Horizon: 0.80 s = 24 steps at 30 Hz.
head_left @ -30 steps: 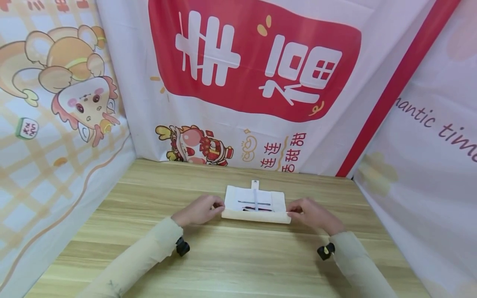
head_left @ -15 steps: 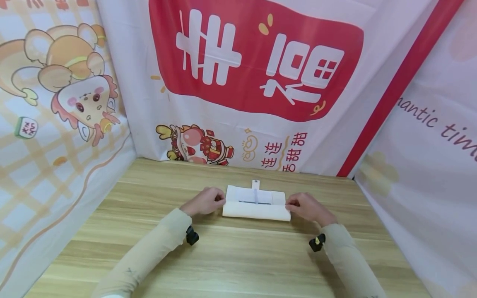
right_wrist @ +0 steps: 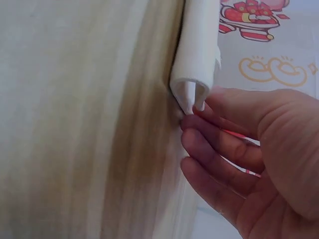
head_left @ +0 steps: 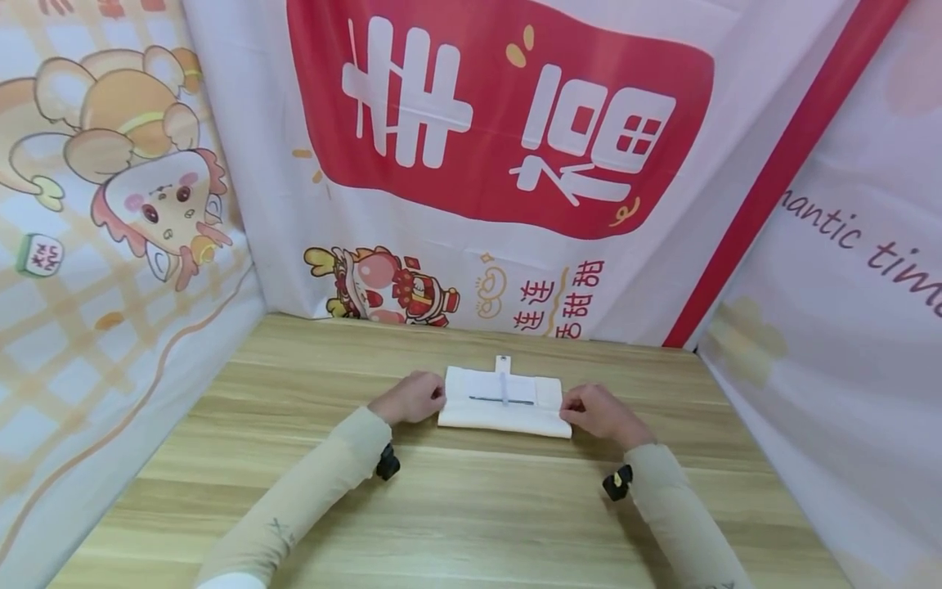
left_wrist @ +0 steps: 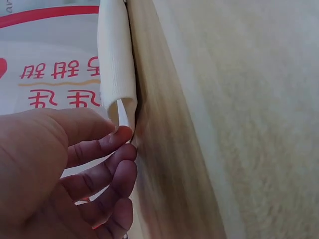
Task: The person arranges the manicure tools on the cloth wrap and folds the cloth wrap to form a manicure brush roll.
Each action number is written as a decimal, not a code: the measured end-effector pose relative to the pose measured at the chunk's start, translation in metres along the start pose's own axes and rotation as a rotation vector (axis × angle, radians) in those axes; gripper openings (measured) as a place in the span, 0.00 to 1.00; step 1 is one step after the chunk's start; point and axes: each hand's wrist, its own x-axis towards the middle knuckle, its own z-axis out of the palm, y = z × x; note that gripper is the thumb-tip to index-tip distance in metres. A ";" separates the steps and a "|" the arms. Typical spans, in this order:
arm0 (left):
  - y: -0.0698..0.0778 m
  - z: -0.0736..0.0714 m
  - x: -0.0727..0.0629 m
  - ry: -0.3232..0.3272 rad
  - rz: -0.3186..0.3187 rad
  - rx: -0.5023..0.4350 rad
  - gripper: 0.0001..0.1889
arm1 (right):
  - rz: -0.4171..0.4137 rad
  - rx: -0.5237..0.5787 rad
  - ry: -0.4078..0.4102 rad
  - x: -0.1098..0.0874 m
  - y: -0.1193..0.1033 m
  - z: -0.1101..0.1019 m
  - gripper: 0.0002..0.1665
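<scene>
A white roll-up pen case point(head_left: 508, 420) lies on the wooden table with its near edge turned over into a loose roll. One thin dark pen-like stick point(head_left: 482, 399) shows above the roll, under a narrow pale band point(head_left: 504, 386). A tab point(head_left: 503, 365) with a round snap sticks out at the far side. My left hand point(head_left: 414, 398) pinches the left end of the roll between thumb and index finger, as the left wrist view shows. At the right end, my right hand point(head_left: 599, 411) pinches the roll likewise. Both ends look hollow, with a white layer inside.
The wooden table point(head_left: 471, 515) stretches in front of and beside the case. Printed cloth hangs at the back point(head_left: 515, 270), on the left point(head_left: 125, 327) and on the right point(head_left: 832, 368), reaching the table's edges.
The case's near edge has been turned over away from me, covering the darker pencil-like items that showed a second ago. Both hands have shifted slightly forward with it.
</scene>
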 end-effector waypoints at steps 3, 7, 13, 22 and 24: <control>0.000 0.002 0.003 0.007 0.013 0.075 0.13 | 0.019 -0.003 0.010 0.000 -0.001 0.002 0.04; 0.000 0.004 0.006 0.018 0.045 0.137 0.12 | -0.051 -0.017 0.045 0.002 -0.005 0.003 0.04; 0.004 0.001 0.006 -0.036 0.164 0.134 0.06 | -0.153 -0.098 0.017 0.001 -0.009 0.000 0.04; 0.007 -0.008 -0.006 -0.104 0.217 0.177 0.05 | -0.243 -0.224 -0.052 -0.017 -0.022 -0.006 0.08; 0.008 -0.010 -0.010 -0.119 0.226 0.208 0.07 | -0.235 -0.237 -0.074 -0.021 -0.026 -0.006 0.09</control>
